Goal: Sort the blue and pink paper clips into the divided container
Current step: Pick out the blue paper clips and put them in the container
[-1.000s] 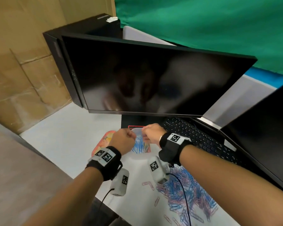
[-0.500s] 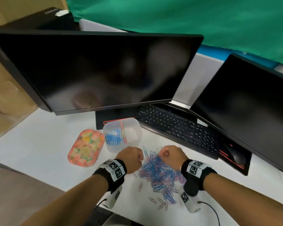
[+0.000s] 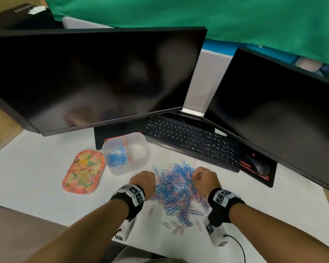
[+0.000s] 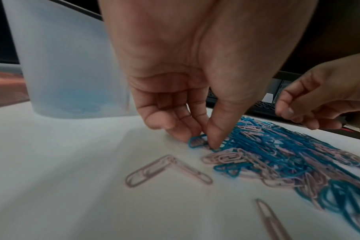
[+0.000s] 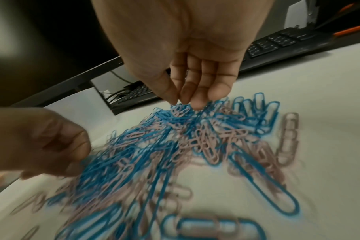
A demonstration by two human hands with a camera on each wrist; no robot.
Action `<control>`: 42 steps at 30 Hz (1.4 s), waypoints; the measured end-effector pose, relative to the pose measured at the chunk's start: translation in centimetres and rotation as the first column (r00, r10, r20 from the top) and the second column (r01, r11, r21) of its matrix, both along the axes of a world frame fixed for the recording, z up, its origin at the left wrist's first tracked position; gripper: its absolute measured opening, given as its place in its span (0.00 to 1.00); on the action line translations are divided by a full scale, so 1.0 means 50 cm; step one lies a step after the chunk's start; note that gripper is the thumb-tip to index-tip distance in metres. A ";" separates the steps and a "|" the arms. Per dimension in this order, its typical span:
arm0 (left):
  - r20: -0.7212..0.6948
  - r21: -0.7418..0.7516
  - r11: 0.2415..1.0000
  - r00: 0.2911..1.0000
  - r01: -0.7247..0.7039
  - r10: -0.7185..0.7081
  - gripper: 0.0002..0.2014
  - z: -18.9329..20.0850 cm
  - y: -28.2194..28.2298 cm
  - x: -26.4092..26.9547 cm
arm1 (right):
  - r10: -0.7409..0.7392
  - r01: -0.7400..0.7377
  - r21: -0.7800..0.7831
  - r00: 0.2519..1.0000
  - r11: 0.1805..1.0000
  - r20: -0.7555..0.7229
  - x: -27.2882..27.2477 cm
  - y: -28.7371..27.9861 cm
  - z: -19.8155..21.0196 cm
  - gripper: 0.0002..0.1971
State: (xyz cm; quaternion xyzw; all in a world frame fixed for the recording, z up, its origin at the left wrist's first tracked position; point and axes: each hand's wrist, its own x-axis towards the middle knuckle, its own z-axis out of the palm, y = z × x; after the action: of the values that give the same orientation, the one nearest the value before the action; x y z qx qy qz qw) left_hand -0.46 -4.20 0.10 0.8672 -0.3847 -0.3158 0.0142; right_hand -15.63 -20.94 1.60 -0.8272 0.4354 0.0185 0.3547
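A heap of blue and pink paper clips point(image 3: 176, 188) lies on the white desk. Behind it to the left stands the translucent divided container point(image 3: 141, 138); blue clips point(image 3: 117, 158) fill its left compartment, and the right one looks bare. My left hand point(image 3: 144, 181) is at the heap's left edge. In the left wrist view its thumb and fingers point(image 4: 199, 139) pinch a blue paper clip point(image 4: 192, 143) against the desk. My right hand point(image 3: 202, 177) hangs over the heap's far right side, loosely curled fingertips point(image 5: 197, 104) just touching the top clips and holding nothing.
A flowered oval tray point(image 3: 84, 172) lies left of the container. The black keyboard point(image 3: 192, 141) and mouse point(image 3: 258, 166) sit behind the heap, under two dark monitors point(image 3: 95, 78) point(image 3: 277, 114). A few loose pink clips point(image 3: 177, 226) lie near the desk's front edge.
Both hands have come back from above the container to the heap. The left hand has taken hold of a blue clip at the heap's edge.
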 end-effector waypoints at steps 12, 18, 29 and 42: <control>-0.165 -0.301 0.933 0.974 -0.199 0.155 0.12 0.005 -0.014 0.017 | -0.232 0.232 -0.005 0.970 0.973 -0.070 -0.027 -0.095 -0.019 0.07; -0.207 -0.334 0.892 0.947 -0.306 0.247 0.15 0.015 -0.044 0.031 | -0.214 0.215 0.001 0.972 0.977 -0.096 -0.007 -0.087 -0.021 0.11; -0.311 -0.281 0.853 0.883 -0.439 0.352 0.14 0.019 -0.061 0.030 | -0.186 0.190 0.005 0.964 0.982 -0.191 0.005 -0.077 -0.025 0.09; -0.693 -0.174 0.587 0.522 -0.791 0.497 0.17 0.008 -0.064 0.034 | 0.011 -0.022 -0.098 0.993 0.995 -0.117 -0.025 -0.075 -0.034 0.15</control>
State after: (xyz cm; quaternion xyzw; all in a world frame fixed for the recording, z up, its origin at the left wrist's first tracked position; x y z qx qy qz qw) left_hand 1.26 -7.42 0.52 0.7754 -0.0615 -0.4282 0.4600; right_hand -16.89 -24.67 -0.11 -0.8448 0.4488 0.0480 0.2873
